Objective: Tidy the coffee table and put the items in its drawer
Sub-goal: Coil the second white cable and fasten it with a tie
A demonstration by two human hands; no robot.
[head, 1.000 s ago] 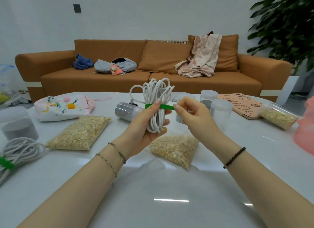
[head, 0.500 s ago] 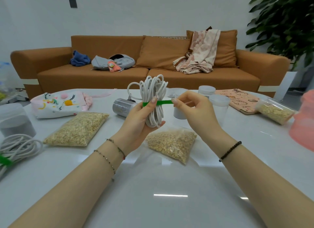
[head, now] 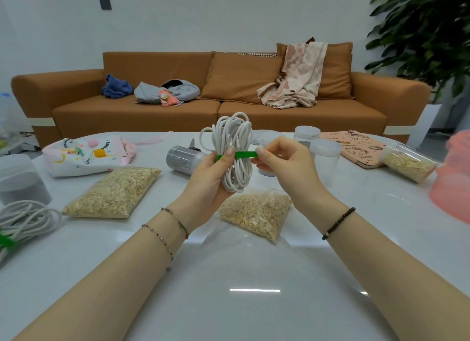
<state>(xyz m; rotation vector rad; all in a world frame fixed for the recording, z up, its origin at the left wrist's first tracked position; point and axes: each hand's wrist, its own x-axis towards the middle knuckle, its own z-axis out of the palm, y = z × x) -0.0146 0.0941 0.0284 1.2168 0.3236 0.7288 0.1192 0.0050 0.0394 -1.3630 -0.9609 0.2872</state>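
A coiled white cable is held upright above the white coffee table. My left hand grips the coil around its middle, thumb pressing on a green strap that wraps it. My right hand pinches the strap's free end, just right of the coil. On the table lie three bags of oats: one at the left, one under my hands, one at the far right. A second white cable with a green tie lies at the left edge.
A printed pouch, a silver can on its side, clear lidded jars, a grey jar, a pink notebook and a pink container stand on the table. Behind it is an orange sofa with clothes, and a plant.
The coil and both hands have shifted slightly; my right hand has drawn the green strap's end a little further right of the coil. The view has tilted slightly.
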